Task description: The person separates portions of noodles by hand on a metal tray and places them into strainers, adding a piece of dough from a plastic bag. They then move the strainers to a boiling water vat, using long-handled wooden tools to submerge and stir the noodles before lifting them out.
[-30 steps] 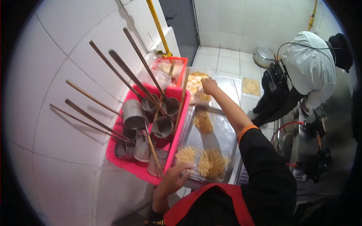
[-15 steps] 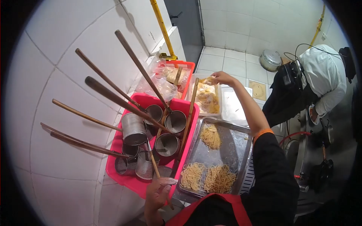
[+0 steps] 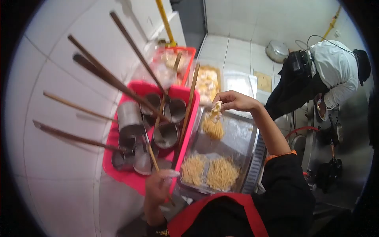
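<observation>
My left hand point(image 3: 157, 189) is closed at the front edge of the pink tub, pinching a pale, elongated piece point(image 3: 169, 173) too blurred to identify. A thin wooden handle point(image 3: 154, 158) runs past this hand; whether the fingers touch it is unclear. In my right hand point(image 3: 233, 101) is a pale yellowish food piece point(image 3: 216, 112), pinched over the far end of the metal tray point(image 3: 245, 156). Beneath it lies a small noodle portion point(image 3: 213, 129). Two larger portions, one left point(image 3: 192, 170) and one right point(image 3: 222, 173), lie at the tray's near end.
Several long-handled metal strainers point(image 3: 130, 118) stand in the pink tub point(image 3: 109, 156). Beyond are a red basket point(image 3: 190, 55), a container of coated food pieces point(image 3: 207, 83) and a white lid or tray point(image 3: 241, 83). Another person point(image 3: 335, 65) bends at the right, near a lidded pot point(image 3: 277, 51).
My right hand has moved from the food container toward me, over the tray, carrying the food piece. My left hand stays closed near the tub. The view has shifted slightly.
</observation>
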Motion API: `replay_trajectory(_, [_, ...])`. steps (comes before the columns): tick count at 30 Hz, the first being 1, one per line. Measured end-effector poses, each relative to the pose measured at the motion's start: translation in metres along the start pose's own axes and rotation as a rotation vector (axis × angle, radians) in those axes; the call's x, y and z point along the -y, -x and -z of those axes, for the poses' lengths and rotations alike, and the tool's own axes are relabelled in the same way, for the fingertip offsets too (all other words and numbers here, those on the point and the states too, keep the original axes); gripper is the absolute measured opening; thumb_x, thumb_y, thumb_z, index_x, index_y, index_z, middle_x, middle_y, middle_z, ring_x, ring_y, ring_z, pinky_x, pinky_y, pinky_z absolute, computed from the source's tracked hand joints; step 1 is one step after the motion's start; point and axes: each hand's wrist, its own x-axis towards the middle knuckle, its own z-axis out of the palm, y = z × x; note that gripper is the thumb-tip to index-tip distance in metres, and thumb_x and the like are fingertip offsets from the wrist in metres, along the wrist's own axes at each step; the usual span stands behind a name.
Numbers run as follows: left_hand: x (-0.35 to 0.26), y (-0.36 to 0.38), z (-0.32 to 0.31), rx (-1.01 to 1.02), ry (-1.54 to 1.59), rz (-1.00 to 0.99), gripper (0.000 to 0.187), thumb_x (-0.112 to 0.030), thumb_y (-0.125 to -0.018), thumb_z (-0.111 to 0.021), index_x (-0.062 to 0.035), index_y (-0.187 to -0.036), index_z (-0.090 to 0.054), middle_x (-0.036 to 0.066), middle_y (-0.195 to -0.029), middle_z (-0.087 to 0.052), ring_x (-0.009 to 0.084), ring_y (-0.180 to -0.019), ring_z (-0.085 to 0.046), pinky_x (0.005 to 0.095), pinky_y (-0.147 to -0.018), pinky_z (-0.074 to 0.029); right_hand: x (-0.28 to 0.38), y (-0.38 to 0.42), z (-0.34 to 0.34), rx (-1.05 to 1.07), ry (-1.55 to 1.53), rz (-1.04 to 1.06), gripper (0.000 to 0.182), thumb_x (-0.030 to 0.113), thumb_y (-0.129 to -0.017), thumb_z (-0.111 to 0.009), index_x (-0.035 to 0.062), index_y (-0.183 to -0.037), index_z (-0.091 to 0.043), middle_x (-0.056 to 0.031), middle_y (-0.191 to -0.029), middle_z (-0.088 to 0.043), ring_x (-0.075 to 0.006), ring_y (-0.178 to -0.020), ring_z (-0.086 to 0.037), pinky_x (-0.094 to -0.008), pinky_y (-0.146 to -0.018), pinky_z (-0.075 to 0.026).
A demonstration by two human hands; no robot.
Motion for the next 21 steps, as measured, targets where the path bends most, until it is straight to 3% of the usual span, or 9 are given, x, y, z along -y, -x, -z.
replay_trajectory(3, [0.003,0.013,0.006,-0.088,0.117,0.113,0.019,0.004,-0.073,-0.048,0.0031,-0.090,-0.058,0.013,-0.088,-0.060,0.0187,-0.082,-0.058,0.0273,-0.072,-0.045,-0.020,0.012,-0.053,0.028,0.231,-0.189,0.018,0.004,-0.080,-0.053,-0.0001,-0.097,-0.052,-0.0056,-0.087,-0.058,-0.0105,-0.079,-0.055,-0.0254,-0.072,-0.045])
replay_trajectory(5, [0.004,0.019,0.008,-0.118,0.123,0.120,0.019,0.004,-0.074,-0.047,0.0033,-0.089,-0.058,0.013,-0.087,-0.060,0.0182,-0.081,-0.058,0.0272,-0.071,-0.045,-0.054,0.015,-0.090,0.054,0.374,-0.171,0.019,0.006,-0.079,-0.055,0.0015,-0.097,-0.052,-0.0062,-0.085,-0.059,-0.0119,-0.078,-0.057,-0.0260,-0.070,-0.045])
replay_trajectory(7, [0.007,0.020,0.009,-0.131,0.121,0.103,0.019,0.004,-0.074,-0.047,0.0034,-0.089,-0.057,0.013,-0.086,-0.060,0.0173,-0.079,-0.057,0.0266,-0.070,-0.045,-0.092,0.015,-0.135,-0.049,0.383,0.009,0.022,0.008,-0.076,-0.060,0.0027,-0.095,-0.050,-0.0060,-0.081,-0.060,-0.0142,-0.071,-0.057,-0.0275,-0.065,-0.046])
replay_trajectory(9, [0.010,0.022,0.009,-0.123,0.116,0.087,0.019,0.004,-0.075,-0.047,0.0033,-0.090,-0.057,0.012,-0.085,-0.060,0.0157,-0.076,-0.056,0.0255,-0.067,-0.045,-0.113,0.010,-0.181,-0.175,0.131,-0.080,0.029,0.014,-0.070,-0.063,0.0048,-0.093,-0.050,-0.0098,-0.076,-0.059,-0.0210,-0.072,-0.059,-0.0321,-0.066,-0.045])
replay_trajectory(11, [0.004,0.024,0.010,-0.087,0.058,0.091,0.016,0.003,-0.077,-0.045,0.0034,-0.090,-0.054,0.013,-0.087,-0.058,0.0174,-0.080,-0.056,0.0281,-0.073,-0.044,-0.127,0.003,-0.211,-0.242,0.290,-0.211,0.029,0.015,-0.068,-0.065,0.0045,-0.090,-0.049,-0.0119,-0.073,-0.058,-0.0279,-0.070,-0.058,-0.0345,-0.064,-0.045])
replay_trajectory(12, [0.002,0.024,0.012,-0.069,0.029,0.088,0.015,0.002,-0.079,-0.044,0.0035,-0.090,-0.053,0.014,-0.089,-0.057,0.0183,-0.082,-0.055,0.0294,-0.077,-0.044,-0.135,0.000,-0.218,-0.288,0.360,-0.136,0.029,0.015,-0.067,-0.065,0.0045,-0.088,-0.049,-0.0138,-0.072,-0.056,-0.0331,-0.069,-0.056,-0.0371,-0.064,-0.045])
replay_trajectory(15, [0.005,0.026,0.013,-0.144,0.076,0.003,0.017,0.000,-0.077,-0.049,0.0019,-0.092,-0.056,0.009,-0.080,-0.058,0.0117,-0.068,-0.053,0.0235,-0.061,-0.044,-0.139,0.000,-0.214,-0.365,0.642,0.070,0.027,0.014,-0.067,-0.064,0.0044,-0.087,-0.049,-0.0151,-0.073,-0.056,-0.0334,-0.070,-0.056,-0.0388,-0.065,-0.045])
replay_trajectory(18, [0.006,0.027,0.018,-0.167,0.100,0.040,0.015,-0.003,-0.079,-0.050,0.0017,-0.091,-0.057,0.009,-0.077,-0.058,0.0115,-0.064,-0.053,0.0231,-0.058,-0.043,-0.124,0.002,-0.180,-0.195,0.625,0.081,0.021,0.014,-0.069,-0.062,0.0046,-0.085,-0.052,-0.0168,-0.075,-0.056,-0.0323,-0.071,-0.056,-0.0388,-0.065,-0.045])
replay_trajectory(21, [0.007,0.025,0.017,-0.215,0.083,-0.032,0.013,-0.004,-0.081,-0.049,0.0018,-0.090,-0.056,0.009,-0.074,-0.057,0.0114,-0.062,-0.052,0.0225,-0.056,-0.043,-0.094,-0.016,-0.109,-0.181,0.592,-0.040,0.016,0.012,-0.071,-0.058,0.0042,-0.084,-0.055,-0.0186,-0.079,-0.058,-0.0318,-0.072,-0.057,-0.0393,-0.066,-0.045])
